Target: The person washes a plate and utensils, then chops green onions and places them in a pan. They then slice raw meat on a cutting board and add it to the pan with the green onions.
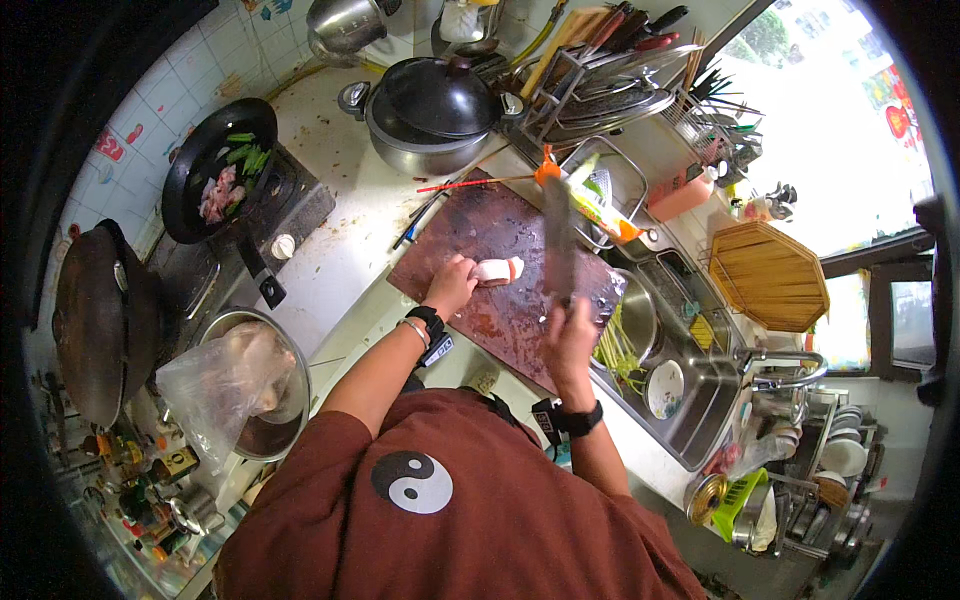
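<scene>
A piece of pale pink meat (496, 271), pork by its look, lies on a dark wooden cutting board (480, 217). My left hand (452, 283) presses its fingers on the near left end of the meat. In my right hand (568, 337) is the handle of a cleaver. Its broad dark blade (559, 236), blurred, is held over the right part of the board, apart from the meat. Small white scraps and wet marks dot the board around it.
Left, a black frying pan (187, 176) with meat and green pieces sits on the stove, its handle (259, 274) jutting out. A steel bowl (300, 375) holds bagged meat. Behind is a lidded pot (427, 154). Right, the sink (701, 409) adjoins green stalks (619, 349).
</scene>
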Demonstrator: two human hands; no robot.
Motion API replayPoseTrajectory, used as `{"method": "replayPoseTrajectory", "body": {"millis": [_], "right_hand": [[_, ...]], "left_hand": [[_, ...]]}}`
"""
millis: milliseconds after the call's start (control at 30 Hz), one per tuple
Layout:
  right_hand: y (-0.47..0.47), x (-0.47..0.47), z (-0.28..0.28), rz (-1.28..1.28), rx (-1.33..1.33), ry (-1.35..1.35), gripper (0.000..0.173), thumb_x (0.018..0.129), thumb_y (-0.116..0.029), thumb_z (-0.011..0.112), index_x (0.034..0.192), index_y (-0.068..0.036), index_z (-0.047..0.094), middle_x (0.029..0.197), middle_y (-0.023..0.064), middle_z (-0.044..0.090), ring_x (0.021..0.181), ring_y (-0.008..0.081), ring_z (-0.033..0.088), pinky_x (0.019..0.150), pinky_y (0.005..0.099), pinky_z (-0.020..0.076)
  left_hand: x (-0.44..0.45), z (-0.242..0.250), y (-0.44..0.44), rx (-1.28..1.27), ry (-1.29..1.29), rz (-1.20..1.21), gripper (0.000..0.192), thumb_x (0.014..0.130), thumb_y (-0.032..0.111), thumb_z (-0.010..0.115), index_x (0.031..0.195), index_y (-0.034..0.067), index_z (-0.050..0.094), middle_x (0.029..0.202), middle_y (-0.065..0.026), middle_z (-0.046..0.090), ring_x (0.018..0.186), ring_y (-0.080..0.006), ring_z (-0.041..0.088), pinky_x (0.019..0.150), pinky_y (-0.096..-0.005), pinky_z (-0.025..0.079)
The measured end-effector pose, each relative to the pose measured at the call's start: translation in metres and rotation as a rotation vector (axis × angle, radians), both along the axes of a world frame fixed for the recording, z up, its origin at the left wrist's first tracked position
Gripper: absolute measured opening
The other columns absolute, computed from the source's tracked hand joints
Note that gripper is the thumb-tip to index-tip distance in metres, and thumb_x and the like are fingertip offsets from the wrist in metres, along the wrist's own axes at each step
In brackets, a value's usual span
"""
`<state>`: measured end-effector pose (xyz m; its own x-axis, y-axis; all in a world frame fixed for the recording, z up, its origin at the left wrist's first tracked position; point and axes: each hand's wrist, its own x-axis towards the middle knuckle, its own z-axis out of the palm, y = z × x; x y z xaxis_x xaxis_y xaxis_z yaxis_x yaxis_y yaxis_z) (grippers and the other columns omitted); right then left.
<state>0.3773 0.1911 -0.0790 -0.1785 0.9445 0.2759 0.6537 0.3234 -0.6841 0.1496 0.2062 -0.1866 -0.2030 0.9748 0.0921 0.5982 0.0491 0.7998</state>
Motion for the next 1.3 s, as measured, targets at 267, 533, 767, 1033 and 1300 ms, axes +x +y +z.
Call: {"method": "replayPoseTrajectory", "body": {"millis": [267, 533, 767, 1033, 1300], "right_hand": [[-0.019, -0.026, -0.007, 0.087, -0.315, -0.242, 0.026, 0.089, -0.016, 0.059, 0.095, 0.005, 0.047, 0.066, 0.0347, 0.056, 0.069, 0.0522, 0.059, 0.059, 0.0549, 0.0459], [-0.003, -0.021, -0.002, -0.02, 0.359, 0.241, 0.013, 0.092, -0.012, 0.055, 0.091, 0.0, 0.05, 0.061, 0.0152, 0.057, 0.054, 0.0343, 0.057, 0.052, 0.0437, 0.045], [0.005, -0.013, 0.021, 0.133, -0.073, -0.176, 0.019, 0.091, -0.01, 0.057, 0.086, 0.004, 0.046, 0.064, 0.0266, 0.058, 0.056, 0.0418, 0.059, 0.049, 0.0452, 0.0454], [-0.016, -0.045, -0.02, 0.155, -0.392, -0.381, 0.025, 0.09, -0.02, 0.056, 0.096, 0.003, 0.05, 0.073, 0.0275, 0.061, 0.071, 0.0474, 0.062, 0.062, 0.0557, 0.0471], [0.003, -0.03, 0.023, 0.103, 0.176, 0.11, 0.01, 0.093, -0.007, 0.054, 0.09, 0.002, 0.048, 0.06, 0.0181, 0.049, 0.049, 0.0309, 0.05, 0.047, 0.0364, 0.0416]], "left_hand": [[0.0, -0.006, 0.001, 0.072, 0.078, 0.024, 0.014, 0.075, 0.003, 0.069, 0.086, -0.001, 0.061, 0.089, -0.0188, 0.06, 0.084, -0.0386, 0.059, 0.074, -0.0447, 0.049], [-0.001, -0.008, 0.0, -0.034, 0.018, 0.028, 0.013, 0.078, 0.004, 0.068, 0.087, 0.0, 0.06, 0.095, -0.0204, 0.059, 0.092, -0.0401, 0.059, 0.08, -0.0447, 0.05], [-0.004, -0.008, 0.0, -0.028, 0.08, 0.062, 0.012, 0.076, 0.003, 0.07, 0.087, -0.001, 0.064, 0.088, -0.017, 0.063, 0.079, -0.0328, 0.065, 0.072, -0.0386, 0.053], [-0.024, -0.007, -0.02, 0.049, 0.013, 0.059, 0.018, 0.076, 0.002, 0.07, 0.093, -0.002, 0.065, 0.085, -0.0154, 0.062, 0.076, -0.028, 0.066, 0.068, -0.0363, 0.054], [-0.046, -0.011, -0.047, 0.065, -0.055, 0.216, 0.018, 0.076, 0.004, 0.071, 0.092, 0.0, 0.065, 0.086, -0.0128, 0.064, 0.074, -0.0217, 0.066, 0.068, -0.0322, 0.055]]}}
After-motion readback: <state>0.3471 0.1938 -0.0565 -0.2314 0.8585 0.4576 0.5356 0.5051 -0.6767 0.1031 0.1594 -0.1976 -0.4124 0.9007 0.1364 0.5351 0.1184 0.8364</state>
